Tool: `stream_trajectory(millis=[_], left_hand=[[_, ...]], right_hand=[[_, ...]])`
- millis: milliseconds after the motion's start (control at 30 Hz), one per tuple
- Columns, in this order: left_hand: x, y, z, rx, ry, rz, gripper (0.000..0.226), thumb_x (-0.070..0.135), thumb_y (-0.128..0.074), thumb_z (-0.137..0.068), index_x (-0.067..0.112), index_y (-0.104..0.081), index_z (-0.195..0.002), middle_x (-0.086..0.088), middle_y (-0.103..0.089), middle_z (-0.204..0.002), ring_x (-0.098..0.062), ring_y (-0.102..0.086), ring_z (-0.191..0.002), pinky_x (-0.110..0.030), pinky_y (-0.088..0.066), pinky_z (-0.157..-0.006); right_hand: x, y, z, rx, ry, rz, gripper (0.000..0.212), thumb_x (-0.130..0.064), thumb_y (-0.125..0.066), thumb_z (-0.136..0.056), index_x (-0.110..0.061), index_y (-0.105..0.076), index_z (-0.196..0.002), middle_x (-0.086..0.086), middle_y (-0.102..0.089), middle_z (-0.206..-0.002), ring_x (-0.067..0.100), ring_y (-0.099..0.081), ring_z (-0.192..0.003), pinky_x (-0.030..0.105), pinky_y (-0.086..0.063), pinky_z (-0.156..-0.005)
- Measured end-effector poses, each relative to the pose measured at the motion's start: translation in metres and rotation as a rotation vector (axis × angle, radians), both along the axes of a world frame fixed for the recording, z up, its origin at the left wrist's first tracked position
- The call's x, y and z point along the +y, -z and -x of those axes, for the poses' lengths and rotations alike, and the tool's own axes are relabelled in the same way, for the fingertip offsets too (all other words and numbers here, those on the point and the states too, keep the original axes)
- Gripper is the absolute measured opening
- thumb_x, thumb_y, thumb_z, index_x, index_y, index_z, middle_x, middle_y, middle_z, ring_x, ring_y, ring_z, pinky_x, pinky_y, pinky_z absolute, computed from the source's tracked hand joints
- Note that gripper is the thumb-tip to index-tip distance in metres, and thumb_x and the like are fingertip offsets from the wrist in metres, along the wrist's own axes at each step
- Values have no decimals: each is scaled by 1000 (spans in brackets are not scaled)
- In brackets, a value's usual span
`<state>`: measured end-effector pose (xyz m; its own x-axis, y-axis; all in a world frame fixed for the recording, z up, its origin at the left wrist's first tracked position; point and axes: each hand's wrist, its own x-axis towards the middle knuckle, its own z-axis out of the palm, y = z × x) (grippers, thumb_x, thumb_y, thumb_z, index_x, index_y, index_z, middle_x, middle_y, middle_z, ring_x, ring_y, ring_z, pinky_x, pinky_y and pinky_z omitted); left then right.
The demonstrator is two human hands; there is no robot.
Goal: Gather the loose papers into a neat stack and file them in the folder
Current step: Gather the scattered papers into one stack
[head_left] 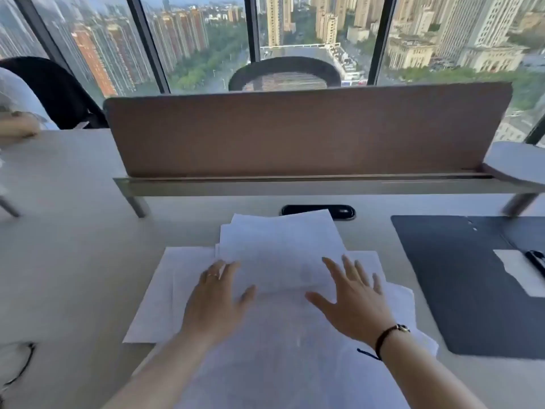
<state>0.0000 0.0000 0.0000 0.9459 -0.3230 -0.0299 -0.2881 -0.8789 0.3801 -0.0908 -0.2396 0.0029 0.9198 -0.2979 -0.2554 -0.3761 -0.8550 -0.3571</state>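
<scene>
Several loose white papers (277, 249) lie fanned and overlapping on the pale desk in front of me. My left hand (215, 302) rests flat on the left part of the pile, fingers spread, a ring on one finger. My right hand (354, 299) lies flat on the right part, fingers spread, a dark bracelet at the wrist. Neither hand grips a sheet. A dark blue folder (460, 278) lies open on the desk to the right, apart from the pile, with a white sheet (522, 273) and a black clip (535, 261) at its right edge.
A brown divider panel (306, 131) on a low shelf closes the far side of the desk. A black cable port (317, 211) sits just beyond the papers. Another person's hand (17, 128) is at the far left. A black cord (20, 367) lies at the near left.
</scene>
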Motion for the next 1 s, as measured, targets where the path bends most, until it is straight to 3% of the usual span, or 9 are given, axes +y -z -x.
stream_trajectory(millis=[167,300,400,600,1000], left_hand=[[16,46,18,-92,13,-18,88,80,-23,-79,30,-35,-150,0,-31,-161,-21,-26,-148,-36,-29,-116],[25,57,28,-200,45,-12,70,69,-41,-90,30,-40,-147,8,-39,-157,-17,-36,-143,-34,-34,-110],[36,58,40,-162,53,-5,65,65,-43,-92,28,-43,-146,6,-42,-155,-19,-39,-142,-36,-35,-109],[62,57,65,-188,0,29,59,63,-46,-93,26,-53,-138,4,-55,-145,-21,-50,-134,-35,-40,-104],[59,47,78,-321,31,-7,65,70,-44,-88,26,-54,-135,-2,-68,-125,-26,-55,-123,-35,-42,-97]], right_hand=[[9,52,26,-103,-27,183,84,-85,-17,-84,-44,-7,-156,3,0,-171,25,6,-157,52,2,-125],[14,61,37,-186,-58,228,80,-86,-17,-82,-46,-19,-151,0,-15,-167,22,-6,-155,52,-4,-124],[16,60,56,-183,-48,205,76,-85,-23,-83,-47,-25,-149,-4,-20,-166,19,-9,-155,55,-3,-124],[28,56,103,-192,-68,192,79,-85,-25,-83,-45,-23,-151,-9,-17,-168,15,-7,-156,55,-3,-124],[37,56,104,-220,-45,150,100,-95,-30,-67,-46,-20,-153,-5,-23,-164,16,-11,-154,53,-2,-124]])
